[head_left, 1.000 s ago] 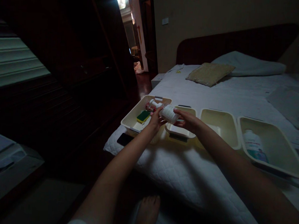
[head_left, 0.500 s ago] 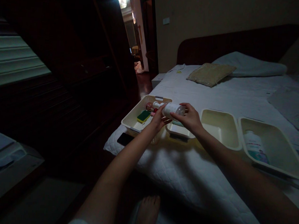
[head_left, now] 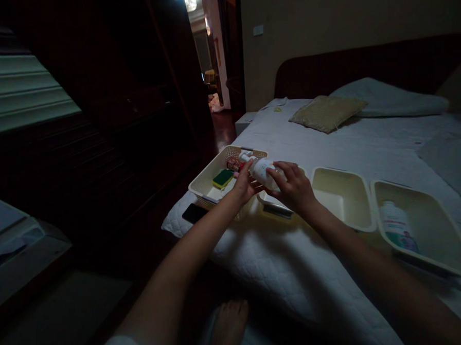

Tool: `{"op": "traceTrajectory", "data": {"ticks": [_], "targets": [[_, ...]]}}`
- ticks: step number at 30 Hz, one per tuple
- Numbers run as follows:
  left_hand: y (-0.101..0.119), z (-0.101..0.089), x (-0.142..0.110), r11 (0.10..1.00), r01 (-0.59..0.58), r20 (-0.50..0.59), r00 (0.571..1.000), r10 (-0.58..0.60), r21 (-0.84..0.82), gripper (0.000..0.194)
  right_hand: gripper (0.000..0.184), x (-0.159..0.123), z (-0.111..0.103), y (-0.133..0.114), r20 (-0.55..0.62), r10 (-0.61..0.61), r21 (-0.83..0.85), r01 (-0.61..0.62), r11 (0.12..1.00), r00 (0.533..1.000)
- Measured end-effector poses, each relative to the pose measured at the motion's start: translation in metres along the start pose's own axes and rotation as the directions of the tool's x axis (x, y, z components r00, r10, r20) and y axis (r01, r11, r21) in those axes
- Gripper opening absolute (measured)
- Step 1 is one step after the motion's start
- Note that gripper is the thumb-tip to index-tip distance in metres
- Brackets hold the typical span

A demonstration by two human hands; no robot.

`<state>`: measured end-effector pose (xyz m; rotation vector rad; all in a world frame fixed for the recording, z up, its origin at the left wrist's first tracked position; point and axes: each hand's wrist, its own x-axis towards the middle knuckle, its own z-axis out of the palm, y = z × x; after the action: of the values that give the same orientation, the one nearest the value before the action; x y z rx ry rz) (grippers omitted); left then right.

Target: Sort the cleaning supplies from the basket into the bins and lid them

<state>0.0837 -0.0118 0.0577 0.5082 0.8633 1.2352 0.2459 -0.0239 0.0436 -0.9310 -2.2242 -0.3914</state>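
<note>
Here the pump bottle (head_left: 260, 170) slants between left hand (head_left: 244, 183) and right hand (head_left: 294, 187), clamped in their grip.

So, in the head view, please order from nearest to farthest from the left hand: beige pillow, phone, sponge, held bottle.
1. Held bottle: touching the left hand.
2. Sponge: to the left, in the basket.
3. Phone: on the bed, beside the basket.
4. Beige pillow: ahead, far up the bed.

The pump bottle (head_left: 259, 170) looks smooth plastic, the bedspread (head_left: 257, 253) quilted cloth, the headboard (head_left: 336, 66) wooden.
</note>
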Motion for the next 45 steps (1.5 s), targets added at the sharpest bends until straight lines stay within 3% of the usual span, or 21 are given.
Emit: {"op": "traceTrajectory", "data": {"ticks": [7, 15, 20, 23, 26, 30, 33, 35, 41, 45], "targets": [[-0.004, 0.001, 0.003, 0.999, -0.025, -0.078, 0.997, 0.029, 0.044, 0.033, 0.041, -0.006, 0.01, 0.001, 0.035, -0.024, -0.004, 0.024, 1.0, 0.999], [-0.002, -0.004, 0.003, 0.99, -0.118, -0.103, 0.987, 0.126, 0.081, 0.036, 0.048, -0.002, 0.004, 0.004, 0.019, -0.079, 0.054, 0.077, 0.996, 0.997], [0.001, -0.013, 0.007, 0.982, -0.13, -0.086, 0.986, 0.142, 0.137, 0.039, 0.046, 0.001, -0.002, 0.004, 0.05, 0.122, 0.188, -0.13, 0.974, 0.991], [0.005, -0.018, 0.01, 0.98, -0.117, -0.049, 0.991, 0.127, 0.158, 0.04, 0.046, 0.007, 0.0, 0.006, 0.154, 0.286, 0.4, -0.324, 0.857, 0.946], [0.007, -0.024, 0.012, 0.968, -0.123, 0.013, 0.992, 0.123, 0.218, 0.038, 0.047, 0.015, 0.005, 0.012, 0.259, 0.43, 0.593, -0.494, 0.636, 0.865], [0.004, -0.03, 0.012, 0.953, -0.129, 0.129, 0.987, 0.097, 0.273, 0.046, 0.044, 0.021, 0.008, 0.015, 0.389, 0.548, 0.688, -0.629, 0.362, 0.74], [0.002, -0.031, 0.011, 0.945, -0.14, 0.207, 0.975, 0.08, 0.296, 0.049, 0.041, 0.023, 0.007, 0.014, 0.457, 0.583, 0.711, -0.67, 0.214, 0.672], [0.001, -0.03, 0.01, 0.931, -0.159, 0.252, 0.965, 0.075, 0.328, 0.048, 0.041, 0.023, 0.006, 0.012, 0.457, 0.596, 0.724, -0.665, 0.182, 0.66], [-0.001, -0.023, 0.002, 0.874, -0.182, 0.312, 0.949, 0.037, 0.45, 0.043, 0.049, 0.027, 0.003, 0.01, 0.412, 0.608, 0.749, -0.632, 0.198, 0.679], [-0.004, -0.022, 0.001, 0.853, -0.151, 0.305, 0.952, -0.01, 0.499, 0.045, 0.042, 0.025, 0.003, 0.009, 0.4, 0.583, 0.734, -0.628, 0.258, 0.707]]}}
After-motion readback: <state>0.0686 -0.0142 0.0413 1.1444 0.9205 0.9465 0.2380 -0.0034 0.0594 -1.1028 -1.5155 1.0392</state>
